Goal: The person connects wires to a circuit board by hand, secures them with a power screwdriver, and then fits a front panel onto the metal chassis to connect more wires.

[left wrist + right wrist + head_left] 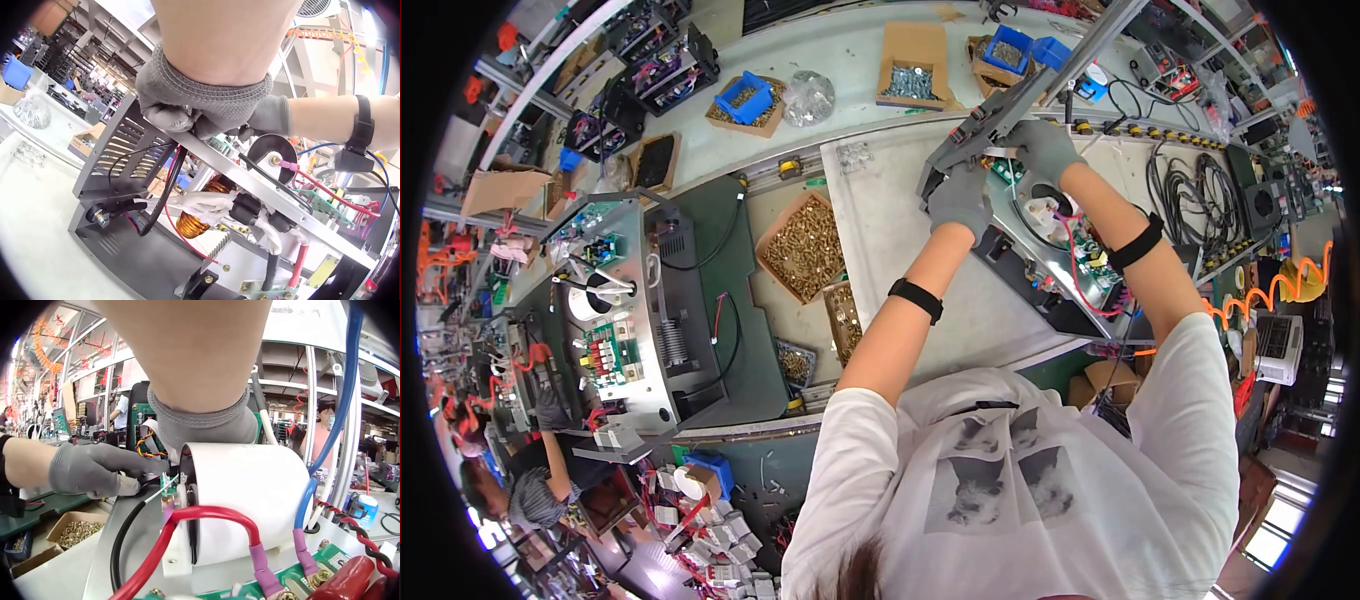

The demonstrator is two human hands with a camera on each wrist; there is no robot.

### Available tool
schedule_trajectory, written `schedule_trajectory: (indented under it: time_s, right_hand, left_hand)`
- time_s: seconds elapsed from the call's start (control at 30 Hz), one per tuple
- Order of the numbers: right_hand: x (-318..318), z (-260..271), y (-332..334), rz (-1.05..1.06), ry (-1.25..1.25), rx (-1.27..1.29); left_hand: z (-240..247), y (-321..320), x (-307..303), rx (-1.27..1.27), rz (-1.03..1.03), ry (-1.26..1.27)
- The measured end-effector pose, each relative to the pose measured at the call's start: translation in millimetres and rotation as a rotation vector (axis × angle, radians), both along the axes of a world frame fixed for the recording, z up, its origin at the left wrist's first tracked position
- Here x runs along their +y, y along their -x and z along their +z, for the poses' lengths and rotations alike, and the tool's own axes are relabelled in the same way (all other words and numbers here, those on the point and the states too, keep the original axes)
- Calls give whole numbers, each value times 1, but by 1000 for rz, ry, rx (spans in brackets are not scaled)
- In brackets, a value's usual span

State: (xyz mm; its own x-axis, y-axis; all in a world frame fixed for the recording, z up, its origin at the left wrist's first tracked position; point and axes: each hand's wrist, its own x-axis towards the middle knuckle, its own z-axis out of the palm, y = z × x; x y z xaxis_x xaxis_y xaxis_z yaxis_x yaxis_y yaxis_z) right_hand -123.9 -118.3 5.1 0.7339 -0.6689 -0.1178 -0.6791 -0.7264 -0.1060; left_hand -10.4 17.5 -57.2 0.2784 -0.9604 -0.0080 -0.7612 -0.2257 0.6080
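Both hands wear grey gloves and work close together at an open metal chassis point(1050, 250) filled with wiring and boards. My left hand point(960, 200) has bent fingers right at the top edge of a metal plate point(240, 169), beside the vented grey panel point(125, 140). From the other side my right hand point(1045, 150) reaches in near a white strip point(1000, 152). In the right wrist view, a big white cylinder point(250, 497) hides that hand's fingertips; I cannot tell what either hand holds. A copper coil point(192, 225) sits below the plate.
A second open chassis point(655, 330) stands at the left. Between them are a carton of brass-coloured fasteners point(805, 245) and a smaller tray point(797, 365). Black cables point(1200, 200) lie coiled at the right. Blue bins point(747, 98) and cartons line the back bench. Another person point(540, 490) works at lower left.
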Motion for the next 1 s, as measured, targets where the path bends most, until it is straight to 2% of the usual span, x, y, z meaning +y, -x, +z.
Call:
schedule_trajectory:
  time_s: [0.2,0.27,0.37,0.5,0.67,0.77,0.83,0.9,0.97,1.0]
  right_hand:
    - [-21,-5,-5,-46,-147,103]
    - [-21,-9,-2,-20,-165,45]
    - [-14,-11,2,-43,-119,21]
    - [-13,-22,9,38,-42,-111]
    - [-8,-24,12,47,37,-169]
    - [-2,-19,10,71,97,-163]
    - [1,-12,6,31,72,-90]
    - [-2,-17,8,45,81,-122]
    - [-5,-23,10,56,86,-148]
    - [-8,-25,11,62,80,-173]
  left_hand:
    - [7,-3,-4,-9,-11,-115]
    - [5,-3,-3,-16,3,-74]
    - [4,0,-3,-24,19,-83]
    - [3,3,-2,-71,35,-90]
    - [11,0,-3,-13,14,-168]
    - [2,3,-2,34,40,-90]
    - [17,14,9,-4,22,-62]
    - [21,37,19,-39,0,-38]
    - [15,67,22,182,2,18]
    - [11,76,20,187,1,15]
